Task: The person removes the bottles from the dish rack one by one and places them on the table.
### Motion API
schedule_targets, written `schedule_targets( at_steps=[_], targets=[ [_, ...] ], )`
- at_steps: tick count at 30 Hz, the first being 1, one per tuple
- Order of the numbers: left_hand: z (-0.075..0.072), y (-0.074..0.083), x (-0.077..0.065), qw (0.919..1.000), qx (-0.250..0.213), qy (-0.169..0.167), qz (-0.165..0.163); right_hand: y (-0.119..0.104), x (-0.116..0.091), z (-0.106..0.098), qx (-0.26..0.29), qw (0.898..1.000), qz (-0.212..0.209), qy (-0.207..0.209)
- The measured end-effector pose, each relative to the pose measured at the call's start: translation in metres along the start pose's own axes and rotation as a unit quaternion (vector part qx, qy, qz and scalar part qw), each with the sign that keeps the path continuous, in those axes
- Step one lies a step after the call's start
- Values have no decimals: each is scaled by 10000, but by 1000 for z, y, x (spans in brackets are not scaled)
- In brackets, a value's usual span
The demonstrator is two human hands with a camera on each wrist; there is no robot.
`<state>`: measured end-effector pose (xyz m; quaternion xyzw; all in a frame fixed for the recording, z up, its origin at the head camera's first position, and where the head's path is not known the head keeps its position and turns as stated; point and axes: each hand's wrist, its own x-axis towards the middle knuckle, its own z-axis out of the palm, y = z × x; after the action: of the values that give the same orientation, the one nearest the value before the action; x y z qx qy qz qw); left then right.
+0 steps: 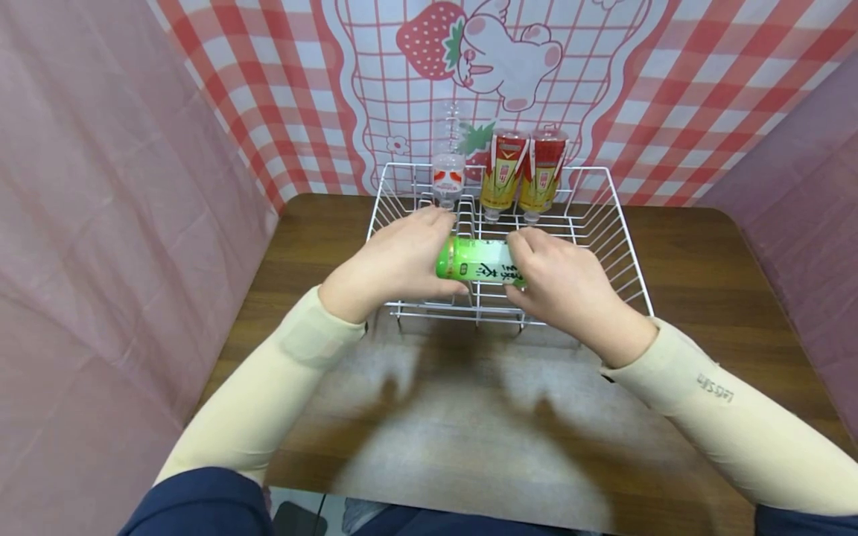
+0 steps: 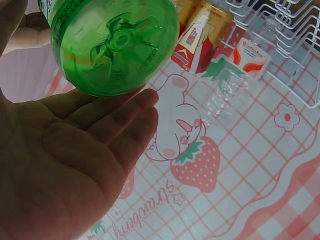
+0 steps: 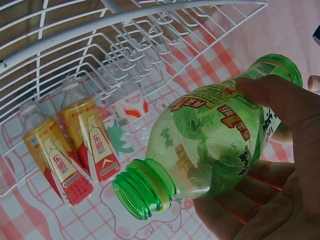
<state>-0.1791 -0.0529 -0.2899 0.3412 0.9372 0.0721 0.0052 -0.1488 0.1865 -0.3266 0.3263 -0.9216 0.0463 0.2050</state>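
An uncapped green plastic bottle (image 1: 479, 260) lies sideways in the air over a white wire rack (image 1: 436, 316). My right hand (image 1: 563, 279) grips it, thumb on the upper side and fingers beneath; in the right wrist view the threaded mouth (image 3: 142, 190) points away from the palm. At the other end, my left hand (image 1: 402, 257) has its fingers extended beside the green base (image 2: 117, 45), fingertips right at its edge. Behind the hands, a clear bottle (image 1: 447, 176) with a red-and-white label and two red-and-gold bottles (image 1: 503, 175) stand neck down in the rack.
The rack sits on a brown wooden table (image 1: 704, 298), against a red-checked cloth (image 1: 268, 82) printed with strawberries. A pink curtain (image 1: 87, 223) hangs at the left, another fabric (image 1: 804, 171) at the right. Wire prongs (image 3: 135, 45) rise inside the rack.
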Motion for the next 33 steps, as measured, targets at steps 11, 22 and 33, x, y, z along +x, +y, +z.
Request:
schedule_targets(
  at_steps=[11,22,33],
  targets=[
    [2,7,5,9994,227,-269,-37,-3,1,1,-100,9999,-123,21],
    [5,15,11,9987,322,-403,34,-6,2,3,-280,9990,-290,211],
    [11,16,15,9980,483,-414,-20,-8,4,4,-357,9974,-497,373]
  ],
)
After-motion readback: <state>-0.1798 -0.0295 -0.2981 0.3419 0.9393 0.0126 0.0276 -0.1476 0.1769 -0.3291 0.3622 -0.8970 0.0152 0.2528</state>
